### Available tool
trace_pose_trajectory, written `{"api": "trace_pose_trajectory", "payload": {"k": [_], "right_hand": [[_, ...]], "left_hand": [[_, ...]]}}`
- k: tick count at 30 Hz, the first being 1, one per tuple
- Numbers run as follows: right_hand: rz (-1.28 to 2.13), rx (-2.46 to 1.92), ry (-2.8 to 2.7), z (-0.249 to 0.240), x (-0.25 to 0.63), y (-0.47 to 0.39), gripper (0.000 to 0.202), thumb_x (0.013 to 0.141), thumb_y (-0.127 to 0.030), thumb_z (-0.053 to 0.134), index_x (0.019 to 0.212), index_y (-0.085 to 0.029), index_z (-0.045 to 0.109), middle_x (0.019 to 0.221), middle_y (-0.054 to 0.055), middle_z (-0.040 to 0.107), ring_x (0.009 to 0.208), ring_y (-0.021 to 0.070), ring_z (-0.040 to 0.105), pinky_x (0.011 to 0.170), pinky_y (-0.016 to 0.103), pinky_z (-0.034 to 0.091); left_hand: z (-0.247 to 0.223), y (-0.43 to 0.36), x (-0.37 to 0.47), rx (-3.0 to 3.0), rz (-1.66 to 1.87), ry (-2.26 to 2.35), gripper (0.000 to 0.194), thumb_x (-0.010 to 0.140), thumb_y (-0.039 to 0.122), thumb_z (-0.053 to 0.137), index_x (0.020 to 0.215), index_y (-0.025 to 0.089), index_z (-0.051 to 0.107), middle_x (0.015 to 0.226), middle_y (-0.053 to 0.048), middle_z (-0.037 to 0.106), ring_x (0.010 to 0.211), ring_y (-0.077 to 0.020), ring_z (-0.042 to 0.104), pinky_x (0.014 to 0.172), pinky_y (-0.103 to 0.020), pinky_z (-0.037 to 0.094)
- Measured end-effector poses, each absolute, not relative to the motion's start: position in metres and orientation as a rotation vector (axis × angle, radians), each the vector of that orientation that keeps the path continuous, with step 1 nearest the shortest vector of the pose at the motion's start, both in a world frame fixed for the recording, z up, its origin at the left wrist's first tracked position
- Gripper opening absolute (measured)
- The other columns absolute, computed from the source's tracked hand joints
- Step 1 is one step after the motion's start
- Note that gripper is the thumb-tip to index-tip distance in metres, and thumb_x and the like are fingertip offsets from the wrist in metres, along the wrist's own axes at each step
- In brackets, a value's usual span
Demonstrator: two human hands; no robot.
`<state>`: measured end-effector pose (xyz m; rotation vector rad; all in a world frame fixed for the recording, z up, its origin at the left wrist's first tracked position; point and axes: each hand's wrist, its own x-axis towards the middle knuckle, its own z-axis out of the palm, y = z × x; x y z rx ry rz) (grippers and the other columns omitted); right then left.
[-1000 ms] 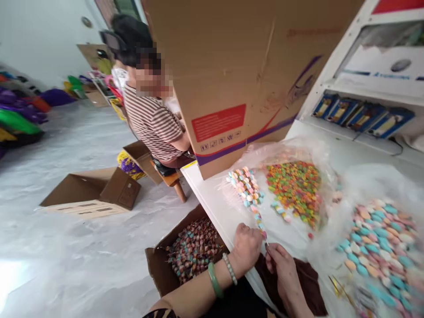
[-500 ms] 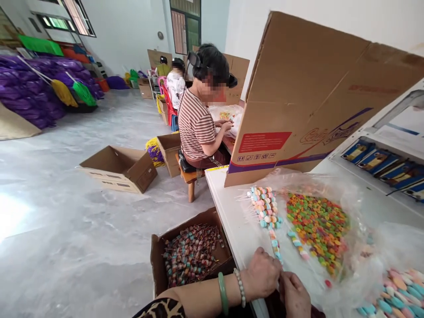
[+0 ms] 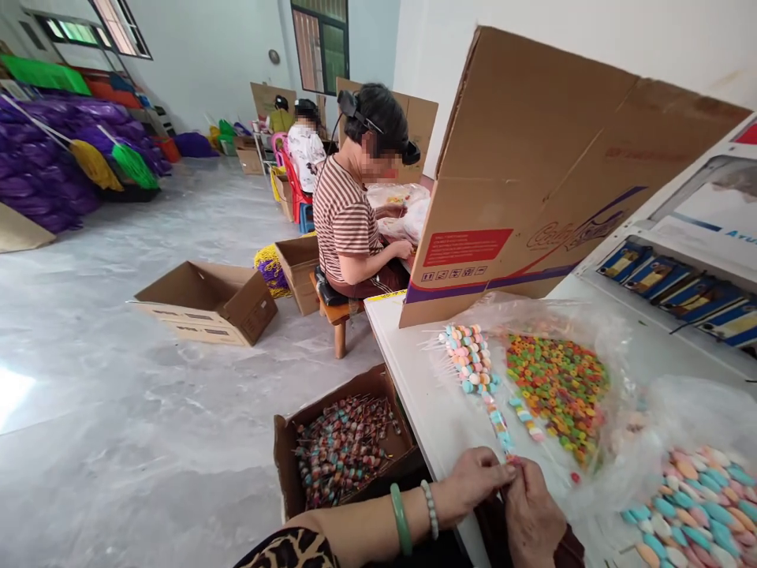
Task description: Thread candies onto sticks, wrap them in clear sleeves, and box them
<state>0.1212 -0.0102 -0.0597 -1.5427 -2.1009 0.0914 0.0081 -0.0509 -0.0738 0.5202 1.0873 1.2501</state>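
Observation:
My left hand (image 3: pixel 473 483), with a green bangle and a beaded bracelet on its wrist, meets my right hand (image 3: pixel 532 509) at the front edge of the white table (image 3: pixel 426 394). Both hands pinch the near end of a wrapped candy skewer (image 3: pixel 498 422), whose blue, white and orange pieces point away from me. Fingers hide the exact grip. Beyond it lies a pile of marshmallow skewers (image 3: pixel 467 359). A shorter skewer (image 3: pixel 526 418) rests beside colourful ring candies (image 3: pixel 559 386) on a plastic bag. Loose marshmallows (image 3: pixel 698 505) fill another bag at the right.
Left of the table stands a box of finished skewers (image 3: pixel 346 450). An upright cardboard panel (image 3: pixel 532 173) borders the table's far side. A person in a striped shirt (image 3: pixel 348 217) sits beyond it. An open carton (image 3: pixel 206 304) is on the floor.
My left hand has turned from a closed fist to a pinch with its fingertips against my right hand. My right hand has risen slightly. The view has shifted a little.

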Motion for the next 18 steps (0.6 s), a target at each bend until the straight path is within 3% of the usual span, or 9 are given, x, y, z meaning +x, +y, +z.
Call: {"api": "trace_pose_trajectory", "payload": {"k": [4, 9, 11, 15, 18], "right_hand": [[-0.189, -1.31, -2.306, -0.059, 0.124, -0.02, 0.039, 0.097, -0.037, 0.035, 0.075, -0.022, 0.064, 0.052, 0.005, 0.061, 0.044, 0.0182, 0.055, 0.047, 0.029, 0.026], [-0.33, -1.172, -2.377, -0.059, 0.126, -0.034, 0.036, 0.098, -0.028, 0.038, 0.075, -0.02, 0.064, 0.053, 0.004, 0.059, 0.049, 0.0166, 0.056, 0.051, 0.03, 0.029], [-0.382, -1.212, -2.338, -0.057, 0.127, -0.034, 0.034, 0.098, -0.028, 0.04, 0.074, -0.02, 0.063, 0.052, 0.004, 0.058, 0.049, 0.0165, 0.055, 0.051, 0.03, 0.027], [-0.341, -1.286, -2.271, -0.051, 0.129, -0.032, 0.035, 0.097, -0.027, 0.042, 0.069, -0.019, 0.062, 0.051, 0.005, 0.055, 0.049, 0.0156, 0.051, 0.051, 0.03, 0.024], [-0.148, -1.305, -2.27, -0.045, 0.128, -0.039, 0.035, 0.097, -0.028, 0.042, 0.069, -0.019, 0.061, 0.053, 0.005, 0.057, 0.05, 0.0151, 0.05, 0.052, 0.028, 0.024]], "left_hand": [[-0.072, -0.048, 0.003, 0.3, 1.097, 0.869, 0.049, 0.078, 0.065, 0.058, 0.083, 0.016, 0.061, 0.075, -0.002, 0.059, 0.063, -0.0145, 0.053, 0.063, -0.031, 0.044], [-0.081, -0.034, 0.015, -0.012, 1.038, 0.866, 0.032, 0.077, 0.044, 0.068, 0.063, 0.019, 0.055, 0.061, -0.002, 0.053, 0.059, -0.0162, 0.051, 0.066, -0.033, 0.046], [-0.078, -0.032, 0.023, -0.004, 1.016, 0.788, 0.031, 0.079, 0.046, 0.065, 0.064, 0.021, 0.057, 0.062, -0.003, 0.055, 0.064, -0.02, 0.054, 0.068, -0.037, 0.048], [-0.053, -0.032, 0.033, 0.061, 0.991, 0.744, 0.04, 0.085, 0.057, 0.053, 0.074, 0.02, 0.063, 0.063, -0.006, 0.06, 0.07, -0.0234, 0.06, 0.072, -0.042, 0.051], [-0.033, -0.036, 0.028, 0.158, 1.216, 0.874, 0.034, 0.077, 0.049, 0.068, 0.072, 0.017, 0.062, 0.06, -0.004, 0.058, 0.066, -0.0217, 0.06, 0.07, -0.039, 0.052]]}}
